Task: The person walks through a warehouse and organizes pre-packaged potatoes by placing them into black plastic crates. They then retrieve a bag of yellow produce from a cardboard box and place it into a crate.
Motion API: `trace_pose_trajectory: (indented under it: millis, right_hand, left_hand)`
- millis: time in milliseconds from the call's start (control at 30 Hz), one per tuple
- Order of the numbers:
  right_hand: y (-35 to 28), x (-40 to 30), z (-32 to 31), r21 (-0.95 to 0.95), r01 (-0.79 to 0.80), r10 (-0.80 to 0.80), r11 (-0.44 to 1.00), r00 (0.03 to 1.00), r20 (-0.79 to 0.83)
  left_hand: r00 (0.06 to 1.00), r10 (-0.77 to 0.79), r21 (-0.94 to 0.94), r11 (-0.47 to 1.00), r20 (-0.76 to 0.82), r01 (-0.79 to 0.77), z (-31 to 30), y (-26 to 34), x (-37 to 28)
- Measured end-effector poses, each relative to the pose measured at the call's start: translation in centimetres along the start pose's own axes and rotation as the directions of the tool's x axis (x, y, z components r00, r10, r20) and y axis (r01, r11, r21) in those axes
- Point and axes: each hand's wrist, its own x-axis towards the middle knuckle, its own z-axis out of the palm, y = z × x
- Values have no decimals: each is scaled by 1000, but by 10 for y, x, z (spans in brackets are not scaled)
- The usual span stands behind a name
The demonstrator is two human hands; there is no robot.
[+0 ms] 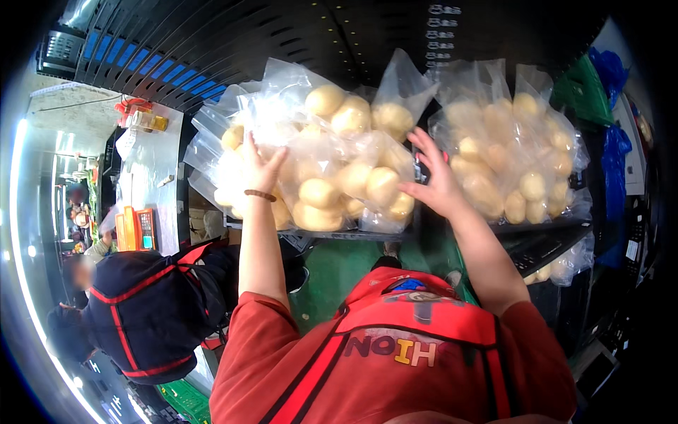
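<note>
Clear plastic bags of peeled potatoes [318, 193] are heaped before me on a black crate or shelf. My left hand [265, 167], with a brown bead bracelet at the wrist, rests against the left part of this heap, thumb and fingers spread. On the heap's right side is my right hand [431, 177], fingers apart, its thumb at or close to a bag; it grips nothing that I can see. Just right of it stands a second heap of bagged potatoes [498, 159].
Stacked black plastic crates [371, 32] rise behind the bags. A person in dark clothing with red straps [143, 312] is at the left, near a metal counter [164, 201] with an orange scale [127, 229]. A green crate [582, 95] and blue plastic bags [614, 169] are at the right.
</note>
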Motion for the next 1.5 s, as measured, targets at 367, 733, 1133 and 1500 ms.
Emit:
trace_pose_trajectory:
  millis: [367, 733, 1133, 1500]
  right_hand:
    - [10, 10, 9, 393, -159, 270, 906, 931, -246]
    - [-6, 82, 22, -561, 259, -417, 786, 892, -173]
    - [-80, 58, 31, -288, 462, -421, 839, 886, 195]
    - [-133, 59, 8, -28, 674, -636, 739, 710, 302]
  left_hand:
    - [944, 295, -172, 948, 147, -269, 17, -2, 11]
    - [995, 70, -147, 986, -72, -79, 53, 16, 57]
    - [848, 427, -367, 878, 314, -306, 13, 85, -14]
    - [90, 815, -514, 442, 572, -735, -16, 235, -28]
